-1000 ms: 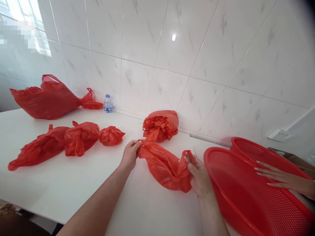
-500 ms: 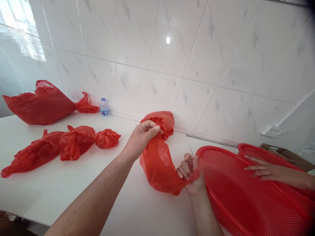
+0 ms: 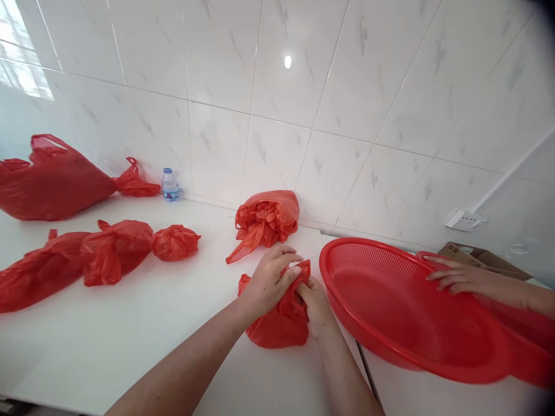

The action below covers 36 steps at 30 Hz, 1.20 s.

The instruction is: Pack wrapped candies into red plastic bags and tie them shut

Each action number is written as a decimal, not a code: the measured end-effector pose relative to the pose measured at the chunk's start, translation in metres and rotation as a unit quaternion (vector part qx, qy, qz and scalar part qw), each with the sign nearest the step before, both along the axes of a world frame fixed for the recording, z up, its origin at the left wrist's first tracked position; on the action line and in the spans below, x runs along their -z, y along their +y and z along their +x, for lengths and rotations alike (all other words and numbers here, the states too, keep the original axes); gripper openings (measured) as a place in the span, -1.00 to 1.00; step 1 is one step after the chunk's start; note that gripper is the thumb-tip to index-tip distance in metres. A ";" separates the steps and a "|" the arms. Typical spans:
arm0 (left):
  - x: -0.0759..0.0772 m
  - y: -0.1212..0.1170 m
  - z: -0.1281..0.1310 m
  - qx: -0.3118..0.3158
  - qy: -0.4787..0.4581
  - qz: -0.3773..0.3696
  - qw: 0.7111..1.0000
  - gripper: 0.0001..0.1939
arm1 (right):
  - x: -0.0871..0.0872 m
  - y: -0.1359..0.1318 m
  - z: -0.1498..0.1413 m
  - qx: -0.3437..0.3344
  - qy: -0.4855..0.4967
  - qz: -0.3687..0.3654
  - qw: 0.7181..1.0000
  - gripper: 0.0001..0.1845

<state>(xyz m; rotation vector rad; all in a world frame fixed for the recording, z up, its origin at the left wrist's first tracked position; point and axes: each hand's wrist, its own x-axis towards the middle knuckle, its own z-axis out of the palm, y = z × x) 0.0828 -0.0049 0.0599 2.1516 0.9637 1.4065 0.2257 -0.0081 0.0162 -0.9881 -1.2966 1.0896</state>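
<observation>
Red plastic is bunching as I'm gathering the top of the small bag on the white table, my left hand curling nearly closed on it, my right hand pinching its side, the next move calling for gentle, even grips.

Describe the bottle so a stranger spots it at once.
Find the tiled wall behind the white table. At its foot, left of centre, the bottle stands just right of a small red bag. It alone is clear and blue-capped among red bags.
</observation>
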 end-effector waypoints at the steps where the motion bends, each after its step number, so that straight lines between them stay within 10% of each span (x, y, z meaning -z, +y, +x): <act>1: 0.005 0.000 -0.004 -0.019 0.024 0.047 0.998 -0.64 | 0.001 0.001 0.001 -0.006 0.002 -0.005 1.000 -0.80; 6: 0.033 0.000 -0.017 0.000 0.176 0.176 0.968 -0.61 | 0.005 0.006 0.000 -0.027 0.037 -0.026 0.999 -0.90; 12: 0.056 0.002 -0.022 -0.008 0.106 0.081 0.991 -0.92 | -0.009 -0.002 -0.005 -0.102 0.035 -0.071 0.992 -0.74; 22: 0.064 0.011 -0.034 0.021 -0.114 -0.193 0.974 -0.87 | 0.001 -0.002 -0.004 -0.170 -0.035 -0.128 0.976 -0.75; 27: 0.068 0.015 -0.034 0.012 -0.115 -0.216 0.970 -0.89 | 0.008 0.003 -0.001 -0.135 0.031 -0.137 0.981 -0.95; 36: 0.064 0.010 -0.034 -0.010 -0.054 -0.127 0.990 -0.91 | 0.004 0.001 -0.001 -0.079 -0.006 -0.124 0.989 -0.69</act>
